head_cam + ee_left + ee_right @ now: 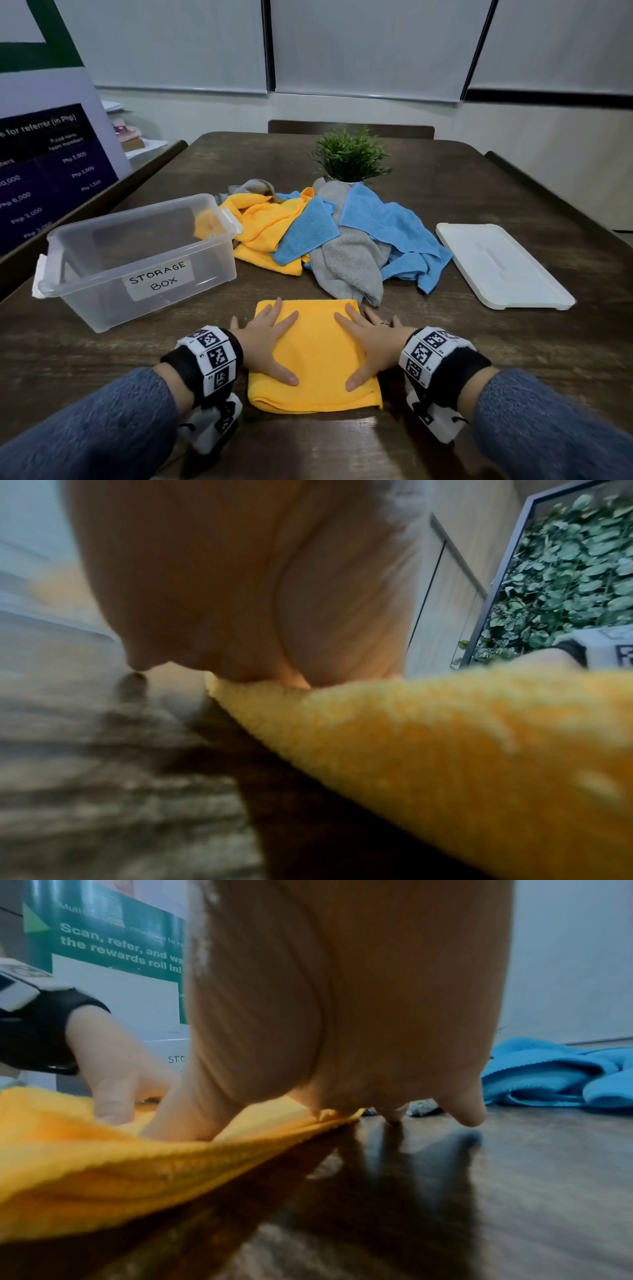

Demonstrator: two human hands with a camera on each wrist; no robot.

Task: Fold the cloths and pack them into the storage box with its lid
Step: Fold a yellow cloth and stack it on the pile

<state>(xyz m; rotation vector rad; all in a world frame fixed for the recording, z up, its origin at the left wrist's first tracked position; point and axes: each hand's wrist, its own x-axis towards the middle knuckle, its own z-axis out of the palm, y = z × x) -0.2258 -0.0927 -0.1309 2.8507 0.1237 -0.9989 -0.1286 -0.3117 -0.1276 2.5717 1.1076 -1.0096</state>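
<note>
both palms flat, fingers spread: left hand [265, 337] and right hand [368, 339] press the folded yellow cloth [317, 359] at the table's near edge. smooth outward, square the edges, then lift it into the storage box [137, 260] front-left.

Table [445, 192] bears box [137, 253], cloths [329, 236], lid [503, 267].
</note>
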